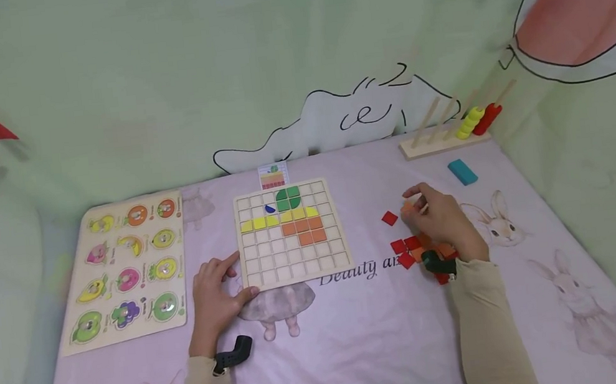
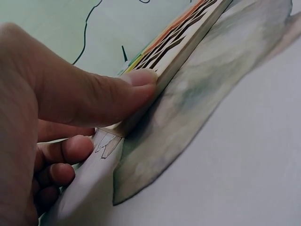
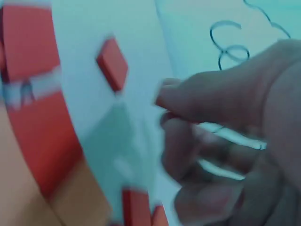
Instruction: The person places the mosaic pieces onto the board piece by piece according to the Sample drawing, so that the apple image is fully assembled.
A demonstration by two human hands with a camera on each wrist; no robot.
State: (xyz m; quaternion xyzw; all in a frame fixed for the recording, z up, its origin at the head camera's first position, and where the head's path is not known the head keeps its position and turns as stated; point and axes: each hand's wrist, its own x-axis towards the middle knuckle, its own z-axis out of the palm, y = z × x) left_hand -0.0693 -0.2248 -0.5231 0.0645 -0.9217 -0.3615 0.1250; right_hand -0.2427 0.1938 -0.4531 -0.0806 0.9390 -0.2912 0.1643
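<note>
A wooden grid board [image 1: 292,253] lies in the middle of the mat, with green, yellow and orange tiles and one blue piece in its upper rows. My left hand [image 1: 235,278] grips its near-left corner. In the left wrist view the thumb [image 2: 117,92] presses along the board's edge [image 2: 181,40], and the other fingers curl below it. To the right, my right hand [image 1: 413,203] pinches an orange tile [image 1: 408,208] just above the mat. A single red tile [image 1: 390,218] [image 3: 112,63] lies beside it. A pile of red and orange tiles [image 1: 407,251] sits under the right wrist. The right wrist view is blurred.
A fruit peg puzzle [image 1: 124,267] lies at the left. A small pattern card [image 1: 273,175] stands behind the grid board. At the back right are a peg stacker with yellow and red rings [image 1: 448,133] and a teal block [image 1: 462,171]. Cloth walls close in the mat.
</note>
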